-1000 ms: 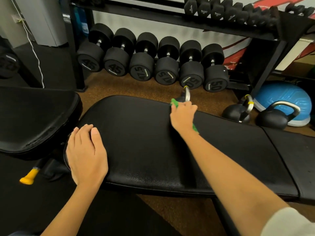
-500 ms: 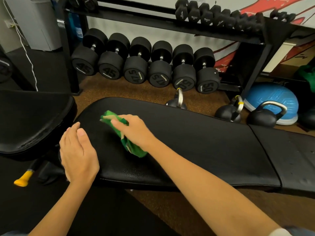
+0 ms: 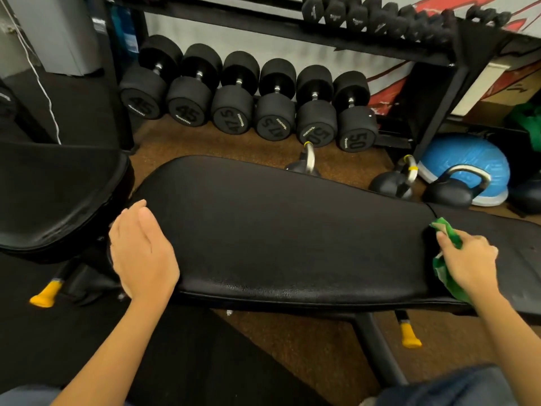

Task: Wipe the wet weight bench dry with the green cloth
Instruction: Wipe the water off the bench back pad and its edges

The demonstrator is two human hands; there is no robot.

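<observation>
Head view caught both arms stretched over the weight bench, a long pad of black pebbled vinyl, glossy along its near edge. Left hand lay flat at the pad's left end, fingers straight and close together, palm down. Right hand sat at the right end by the seam between the pads, fingers curled round the green cloth, which was bunched and crumpled under the palm and pressed on the vinyl. Beyond the far edge stood a row of round black dumbbells, and three kettlebells with steel handles sat on the brown speckled floor.
</observation>
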